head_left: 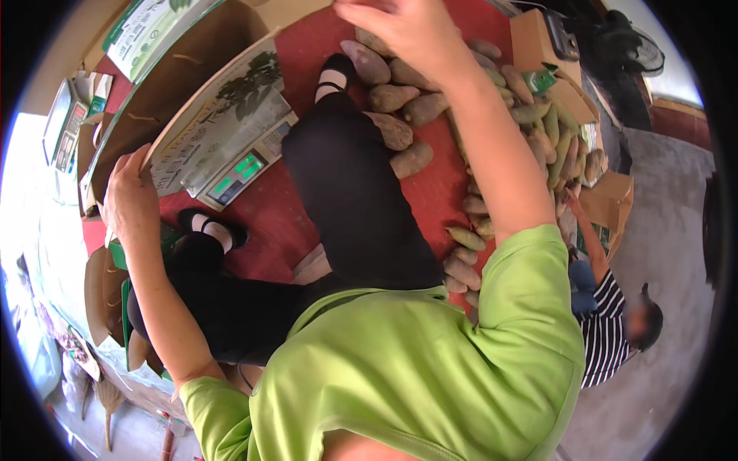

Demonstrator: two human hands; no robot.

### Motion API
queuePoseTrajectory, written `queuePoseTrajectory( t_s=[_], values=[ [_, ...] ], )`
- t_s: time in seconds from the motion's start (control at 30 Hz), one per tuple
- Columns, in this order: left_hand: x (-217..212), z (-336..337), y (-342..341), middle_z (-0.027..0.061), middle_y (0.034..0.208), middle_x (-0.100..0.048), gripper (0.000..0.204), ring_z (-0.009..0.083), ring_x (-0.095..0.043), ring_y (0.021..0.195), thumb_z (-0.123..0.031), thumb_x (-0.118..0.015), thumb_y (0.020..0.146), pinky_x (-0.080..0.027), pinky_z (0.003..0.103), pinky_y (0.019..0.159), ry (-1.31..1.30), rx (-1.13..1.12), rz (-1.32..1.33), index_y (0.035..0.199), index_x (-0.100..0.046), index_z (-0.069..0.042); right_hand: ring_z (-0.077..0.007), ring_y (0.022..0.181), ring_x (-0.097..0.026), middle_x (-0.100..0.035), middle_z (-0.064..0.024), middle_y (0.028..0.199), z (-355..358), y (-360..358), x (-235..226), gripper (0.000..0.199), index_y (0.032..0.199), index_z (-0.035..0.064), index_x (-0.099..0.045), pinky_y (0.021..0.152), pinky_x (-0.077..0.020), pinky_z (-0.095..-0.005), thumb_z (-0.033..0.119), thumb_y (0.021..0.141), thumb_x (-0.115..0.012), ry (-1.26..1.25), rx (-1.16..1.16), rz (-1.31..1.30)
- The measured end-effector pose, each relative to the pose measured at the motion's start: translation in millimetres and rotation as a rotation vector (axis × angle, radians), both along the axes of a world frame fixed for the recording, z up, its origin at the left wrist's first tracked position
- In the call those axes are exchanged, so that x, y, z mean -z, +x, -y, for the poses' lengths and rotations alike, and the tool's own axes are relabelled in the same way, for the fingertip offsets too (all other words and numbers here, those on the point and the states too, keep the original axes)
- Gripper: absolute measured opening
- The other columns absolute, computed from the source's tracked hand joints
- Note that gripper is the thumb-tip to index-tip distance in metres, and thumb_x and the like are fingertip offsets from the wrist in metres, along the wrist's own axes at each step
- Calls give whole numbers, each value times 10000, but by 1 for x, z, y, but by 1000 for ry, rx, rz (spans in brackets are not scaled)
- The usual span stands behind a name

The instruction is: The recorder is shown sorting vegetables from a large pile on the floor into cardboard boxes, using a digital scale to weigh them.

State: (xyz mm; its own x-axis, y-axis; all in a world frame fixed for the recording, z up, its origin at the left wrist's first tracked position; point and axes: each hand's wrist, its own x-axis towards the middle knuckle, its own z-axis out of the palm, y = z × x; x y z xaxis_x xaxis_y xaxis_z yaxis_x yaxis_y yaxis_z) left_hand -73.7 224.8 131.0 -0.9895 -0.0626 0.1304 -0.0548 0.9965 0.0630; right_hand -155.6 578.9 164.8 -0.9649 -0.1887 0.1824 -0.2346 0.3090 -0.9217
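Note:
A large open cardboard carton stands at the upper left, its brown inside facing up and its near wall printed with leaves. My left hand is closed over the carton's near left rim, the fingers hooked round the edge. My right hand reaches to the far right end of the same rim. Its fingers are bent against the cardboard there, partly cut off by the picture's top edge. Below the printed wall, between my legs, sits a scale with a lit green display.
Sweet potatoes lie on the red surface around my foot, with a longer heap to the right. A person in a striped top reaches towards that heap beside another carton. A second scale stands far left.

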Motion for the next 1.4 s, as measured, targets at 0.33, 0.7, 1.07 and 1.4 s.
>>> queuePoseTrajectory(
  t_s=[0.33, 0.7, 1.07, 1.4],
  values=[
    [13, 8, -4, 77, 1025, -649, 232, 293, -639, 905, -141, -550, 897, -497, 389, 752, 9, 19, -3, 1096, -665, -169, -127, 605, -564, -613, -39, 690, -212, 197, 211, 114, 878, 36, -636, 588, -472, -287, 107, 789, -643, 296, 493, 806],
    [28, 19, -14, 120, 1025, -653, 234, 282, -634, 931, -110, -544, 910, -482, 353, 806, 101, 74, -3, 1115, -650, -75, -200, 601, -618, -634, -85, 661, -240, 433, 406, 167, 852, 68, -657, 559, -486, -342, 217, 795, -603, 769, 112, 1216],
    [25, 35, -13, 132, 1042, -644, 245, 287, -628, 949, -101, -546, 903, -480, 358, 813, 70, 71, -15, 1127, -647, -92, -263, 1189, -502, -303, -75, 1464, -202, 347, 257, 380, 1172, 152, -582, 926, -482, -392, 126, 794, -614, 1205, 495, 1138],
    [17, 8, -9, 72, 1023, -653, 275, 287, -635, 926, -53, -576, 839, -494, 372, 786, 27, 53, -92, 1072, -672, -164, -314, 1129, -553, -551, -163, 1251, -308, 397, 341, 367, 1160, 113, -604, 918, -474, -441, 87, 802, -527, 1051, 355, 886]
  ],
)
